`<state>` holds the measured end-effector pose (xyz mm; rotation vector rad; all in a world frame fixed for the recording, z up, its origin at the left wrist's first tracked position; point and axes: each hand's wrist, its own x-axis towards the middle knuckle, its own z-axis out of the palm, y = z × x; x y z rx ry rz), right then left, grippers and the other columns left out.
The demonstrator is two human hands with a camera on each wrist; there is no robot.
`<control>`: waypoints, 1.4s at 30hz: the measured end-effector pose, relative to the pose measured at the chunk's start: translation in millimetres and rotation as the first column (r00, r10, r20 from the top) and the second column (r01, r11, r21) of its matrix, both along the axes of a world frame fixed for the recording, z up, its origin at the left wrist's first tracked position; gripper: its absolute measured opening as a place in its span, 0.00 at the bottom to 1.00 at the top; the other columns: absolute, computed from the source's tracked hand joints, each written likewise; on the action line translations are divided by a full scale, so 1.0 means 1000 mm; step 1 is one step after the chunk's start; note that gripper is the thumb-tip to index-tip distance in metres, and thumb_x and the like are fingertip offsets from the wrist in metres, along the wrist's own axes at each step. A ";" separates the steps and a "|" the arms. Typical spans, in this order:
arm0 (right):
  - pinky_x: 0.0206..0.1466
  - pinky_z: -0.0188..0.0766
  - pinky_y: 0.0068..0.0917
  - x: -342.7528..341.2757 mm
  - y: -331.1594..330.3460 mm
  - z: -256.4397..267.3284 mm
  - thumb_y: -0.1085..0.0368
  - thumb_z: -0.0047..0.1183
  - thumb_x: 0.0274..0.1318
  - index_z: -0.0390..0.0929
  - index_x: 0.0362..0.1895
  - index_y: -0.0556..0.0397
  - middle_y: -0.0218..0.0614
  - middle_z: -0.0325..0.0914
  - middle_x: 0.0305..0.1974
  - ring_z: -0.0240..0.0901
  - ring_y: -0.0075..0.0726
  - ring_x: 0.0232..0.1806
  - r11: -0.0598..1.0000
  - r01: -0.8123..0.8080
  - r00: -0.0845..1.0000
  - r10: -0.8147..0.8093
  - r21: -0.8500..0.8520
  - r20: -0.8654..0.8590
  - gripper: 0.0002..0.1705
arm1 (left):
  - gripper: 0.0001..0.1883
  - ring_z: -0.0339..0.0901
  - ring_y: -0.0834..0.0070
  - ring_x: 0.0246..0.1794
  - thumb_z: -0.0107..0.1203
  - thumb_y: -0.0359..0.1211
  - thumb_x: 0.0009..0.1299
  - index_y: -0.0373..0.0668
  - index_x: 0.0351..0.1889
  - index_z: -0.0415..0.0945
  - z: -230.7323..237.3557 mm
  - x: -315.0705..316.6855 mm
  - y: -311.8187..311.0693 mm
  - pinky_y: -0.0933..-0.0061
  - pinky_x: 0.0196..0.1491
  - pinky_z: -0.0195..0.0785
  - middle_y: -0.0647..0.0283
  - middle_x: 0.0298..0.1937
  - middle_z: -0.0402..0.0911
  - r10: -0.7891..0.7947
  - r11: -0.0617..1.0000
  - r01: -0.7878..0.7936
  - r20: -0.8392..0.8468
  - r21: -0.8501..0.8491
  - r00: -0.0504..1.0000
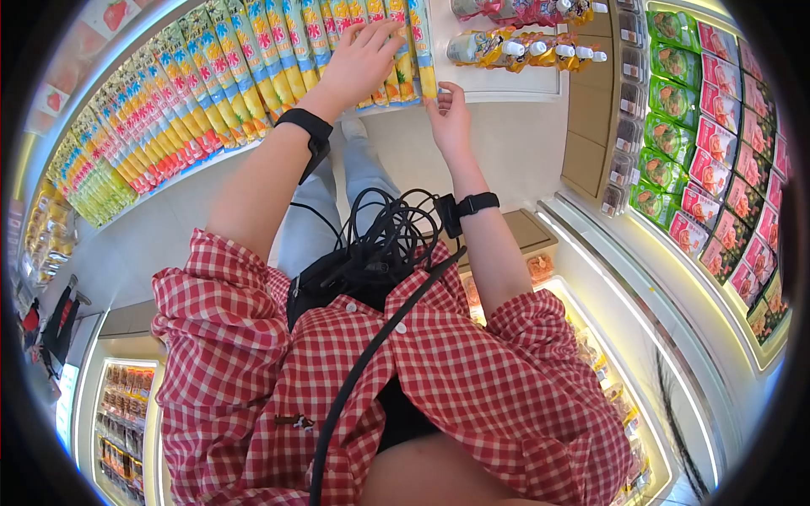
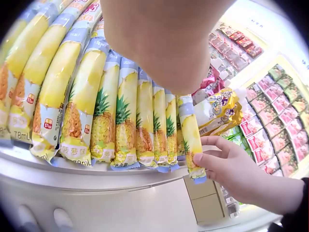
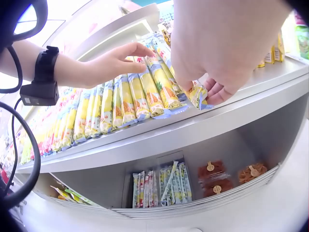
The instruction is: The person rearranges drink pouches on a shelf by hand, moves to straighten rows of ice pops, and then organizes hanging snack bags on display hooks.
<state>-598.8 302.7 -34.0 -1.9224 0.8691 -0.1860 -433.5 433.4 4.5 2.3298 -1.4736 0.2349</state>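
A row of long plastic tube packets printed with pineapples [image 2: 102,121] lies side by side on a white shelf. My right hand [image 1: 451,126] pinches the near end of the last pineapple tube packet [image 2: 190,133] at the row's right end, thumb on top and fingers beneath. That end juts past the shelf edge, slightly apart from its neighbours. Over the same stretch of the row, my left hand [image 1: 361,67] reaches with loosely extended fingers, thumb spread away, its fingertips at the packets' upper parts. In the left wrist view its fingers are hidden behind the palm.
Right of the row are spouted pouches with white caps [image 1: 527,49]. The shelf's front lip [image 3: 145,150] runs below the packets, over a lower compartment with more tube packets [image 3: 176,183] and brown snack packs [image 3: 212,176]. Black cables [image 1: 388,228] hang at the waist.
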 end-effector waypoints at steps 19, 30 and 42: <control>0.39 0.70 0.31 0.008 0.022 -0.015 0.72 0.59 0.44 0.68 0.49 0.61 0.42 0.71 0.34 0.71 0.40 0.34 0.994 -0.055 0.989 0.067 -0.092 0.130 0.25 | 0.24 0.53 0.69 0.68 0.54 0.34 0.60 0.48 0.56 0.65 0.012 -0.006 0.003 0.51 0.68 0.40 0.63 0.65 0.59 0.020 0.987 -0.022 0.014 0.157 1.000; 0.41 0.68 0.37 0.031 0.016 0.005 0.74 0.57 0.42 0.70 0.47 0.59 0.45 0.69 0.37 0.69 0.49 0.38 0.930 -0.148 0.987 0.159 -0.336 0.006 0.23 | 0.28 0.52 0.69 0.69 0.53 0.31 0.58 0.49 0.59 0.63 0.012 -0.005 0.002 0.51 0.68 0.40 0.62 0.67 0.58 -0.013 0.983 0.003 0.051 0.183 0.999; 0.44 0.69 0.41 0.049 0.015 0.027 0.71 0.55 0.46 0.67 0.51 0.55 0.44 0.68 0.46 0.66 0.51 0.50 0.824 -0.159 0.976 0.213 -0.544 0.037 0.24 | 0.31 0.47 0.71 0.71 0.52 0.28 0.57 0.56 0.61 0.63 0.004 -0.006 0.004 0.43 0.68 0.34 0.68 0.69 0.54 -0.104 0.939 0.088 0.030 0.332 0.994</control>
